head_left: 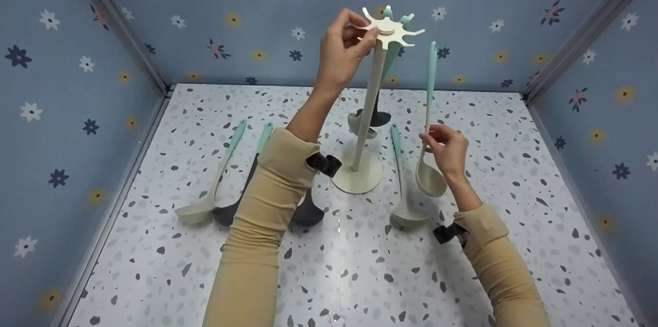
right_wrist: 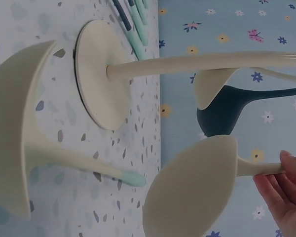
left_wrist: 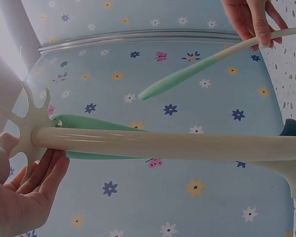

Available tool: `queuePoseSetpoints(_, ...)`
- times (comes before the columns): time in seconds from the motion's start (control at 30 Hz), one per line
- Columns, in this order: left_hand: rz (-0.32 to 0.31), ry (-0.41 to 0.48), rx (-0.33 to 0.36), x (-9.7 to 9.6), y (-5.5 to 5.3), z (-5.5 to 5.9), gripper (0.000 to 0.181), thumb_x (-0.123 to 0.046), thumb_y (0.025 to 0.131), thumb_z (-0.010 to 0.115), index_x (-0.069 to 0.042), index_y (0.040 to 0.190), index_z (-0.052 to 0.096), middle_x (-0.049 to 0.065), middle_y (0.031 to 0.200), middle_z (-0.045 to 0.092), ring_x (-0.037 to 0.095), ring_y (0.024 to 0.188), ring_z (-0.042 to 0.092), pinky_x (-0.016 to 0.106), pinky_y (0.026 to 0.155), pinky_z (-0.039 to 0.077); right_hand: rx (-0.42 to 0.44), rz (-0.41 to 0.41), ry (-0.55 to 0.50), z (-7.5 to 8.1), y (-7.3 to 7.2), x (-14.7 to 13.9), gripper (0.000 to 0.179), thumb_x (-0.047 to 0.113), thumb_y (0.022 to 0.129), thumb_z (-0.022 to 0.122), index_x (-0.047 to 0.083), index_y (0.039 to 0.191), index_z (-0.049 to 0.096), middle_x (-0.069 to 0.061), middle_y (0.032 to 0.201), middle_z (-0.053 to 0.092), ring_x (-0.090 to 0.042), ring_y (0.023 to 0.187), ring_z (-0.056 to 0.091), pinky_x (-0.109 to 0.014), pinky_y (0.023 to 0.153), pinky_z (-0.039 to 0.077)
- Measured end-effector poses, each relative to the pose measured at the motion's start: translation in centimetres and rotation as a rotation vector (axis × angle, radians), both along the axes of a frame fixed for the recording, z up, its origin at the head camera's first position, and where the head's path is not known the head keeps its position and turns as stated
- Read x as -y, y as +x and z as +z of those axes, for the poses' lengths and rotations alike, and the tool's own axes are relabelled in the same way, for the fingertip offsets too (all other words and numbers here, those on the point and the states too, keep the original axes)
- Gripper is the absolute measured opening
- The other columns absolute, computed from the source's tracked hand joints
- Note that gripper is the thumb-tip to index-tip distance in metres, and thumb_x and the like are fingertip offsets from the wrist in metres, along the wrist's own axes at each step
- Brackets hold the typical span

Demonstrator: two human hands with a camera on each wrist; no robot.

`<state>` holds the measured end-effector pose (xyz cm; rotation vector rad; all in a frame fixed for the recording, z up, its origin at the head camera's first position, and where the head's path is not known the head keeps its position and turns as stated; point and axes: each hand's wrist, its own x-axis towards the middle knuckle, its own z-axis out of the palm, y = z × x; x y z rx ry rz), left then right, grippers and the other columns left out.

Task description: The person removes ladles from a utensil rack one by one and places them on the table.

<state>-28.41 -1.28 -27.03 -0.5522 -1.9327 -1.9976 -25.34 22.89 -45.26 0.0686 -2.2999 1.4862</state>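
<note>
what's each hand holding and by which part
The left hand grips the stand by its hooked top; the right hand pinches a cream spoon by its shaft, below the green handle.

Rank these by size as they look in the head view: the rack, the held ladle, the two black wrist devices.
1. Rack
2. Ladle in the right hand
3. Left wrist device and right wrist device: too alike to rank
</note>
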Motion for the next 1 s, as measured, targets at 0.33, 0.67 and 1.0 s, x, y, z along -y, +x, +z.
queuePoseSetpoints(0.33, 0.003, 0.003, 0.021, 0.3, 2.3, 1.8, 0.008, 0.002, 0.084, 0.055, 0.005, 0.088, 0.048, 0.019, 0.085, 0.062, 0.022, 0.074, 0.059, 0.023, 0.065, 0.048, 0.199, -0.029, 0.131, -1.4, 0.1, -2.0, 0.02, 0.006, 0.079, 0.066, -0.007, 0.094, 0.063, -0.018, 0.083, 0.063, -0.026, 0.072, 0.062, -0.031, 0.06, 0.053)
queuePoseSetpoints(0.67, 0.017, -0.044, 0.012, 0.2, 2.4, 1.8, 0.01, 0.0, 0.085, 0.055, 0.005, 0.09, 0.048, 0.019, 0.09, 0.062, 0.02, 0.079, 0.059, 0.023, 0.069, 0.048, 0.389, -0.055, 0.222, -3.0, -0.1, -3.6, 0.018, 0.004, 0.08, 0.063, -0.008, 0.095, 0.062, -0.022, 0.085, 0.062, -0.031, 0.073, 0.062, -0.038, 0.063, 0.052)
queuePoseSetpoints(1.0, 0.007, -0.027, 0.022, 0.3, 2.4, 1.9, 0.01, 0.001, 0.085, 0.055, 0.005, 0.09, 0.048, 0.019, 0.09, 0.062, 0.021, 0.08, 0.059, 0.023, 0.069, 0.048, 0.551, -0.033, 0.343, -4.0, 0.0, -4.7, 0.022, 0.003, 0.079, 0.063, -0.011, 0.096, 0.059, -0.022, 0.085, 0.06, -0.03, 0.072, 0.062, -0.025, 0.055, 0.052)
